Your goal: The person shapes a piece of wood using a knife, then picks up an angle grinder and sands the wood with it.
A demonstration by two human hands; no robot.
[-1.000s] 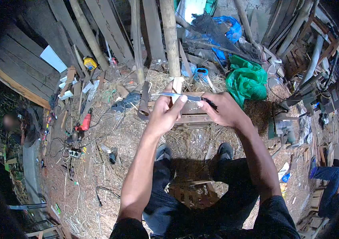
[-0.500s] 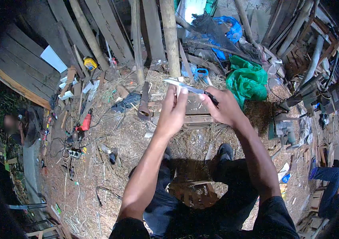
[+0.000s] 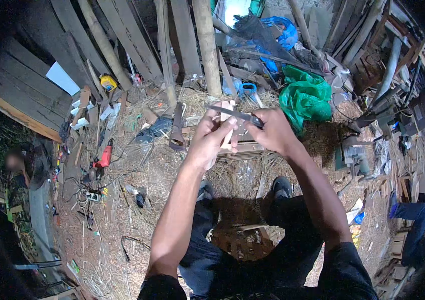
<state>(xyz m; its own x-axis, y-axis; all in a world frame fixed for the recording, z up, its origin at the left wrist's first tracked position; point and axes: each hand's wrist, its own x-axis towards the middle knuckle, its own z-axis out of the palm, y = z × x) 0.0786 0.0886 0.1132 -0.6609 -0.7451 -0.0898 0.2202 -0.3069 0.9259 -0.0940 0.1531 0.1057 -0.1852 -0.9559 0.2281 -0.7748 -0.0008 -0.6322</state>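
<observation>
My left hand is closed around a small pale piece of wood, which stands up between the thumb and fingers. My right hand grips a knife by its dark handle. The blade points left and lies across the wood, close above my left thumb; whether its edge bites in cannot be made out. Below both hands is a low wooden block or board, partly covered by them. A hatchet-like tool with a dark handle lies on the ground to the left of my left hand.
A red power drill and cables lie on the shavings at left. A yellow tape measure rests by the planks. Green plastic and a blue-handled saw lie ahead. People sit at far left and far right.
The knife blade has turned from its bright flat side to a darker, narrower view. My left hand has rotated and moved slightly lower, showing more of the wood.
</observation>
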